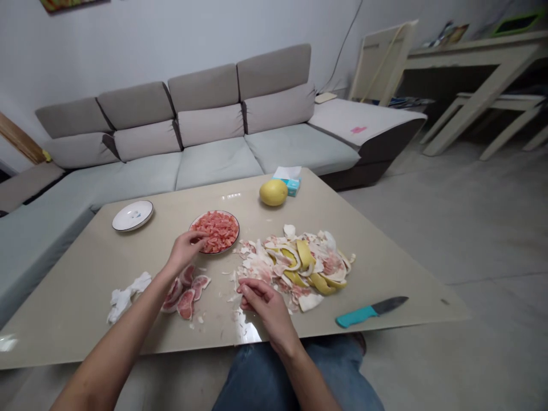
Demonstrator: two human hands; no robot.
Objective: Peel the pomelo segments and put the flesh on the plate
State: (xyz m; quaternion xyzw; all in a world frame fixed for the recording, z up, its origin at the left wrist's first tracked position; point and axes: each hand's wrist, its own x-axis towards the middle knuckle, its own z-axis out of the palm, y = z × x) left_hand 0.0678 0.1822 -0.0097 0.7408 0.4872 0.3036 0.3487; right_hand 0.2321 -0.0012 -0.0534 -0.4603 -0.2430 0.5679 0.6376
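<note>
My left hand [187,249] reaches over the near left rim of a plate [238,219] heaped with pink pomelo flesh [219,229]. Its fingers are stretched out and slightly apart, with nothing visible between them. My right hand [266,308] is closed at the table's near edge, thumb against curled fingers; whatever it may hold is too small to make out. Just beyond it spreads a pile of pomelo peel [305,254], white pith and membrane. Unskinned pomelo segments [186,302] lie beside my left forearm, which partly covers them.
A knife [357,316] with a turquoise handle lies near the front right edge. Farther back are a whole pomelo [273,193], a tissue box [293,186] and a white plate [132,216]. Crumpled white tissue [128,295] lies left. A sofa [214,157] stands behind the table.
</note>
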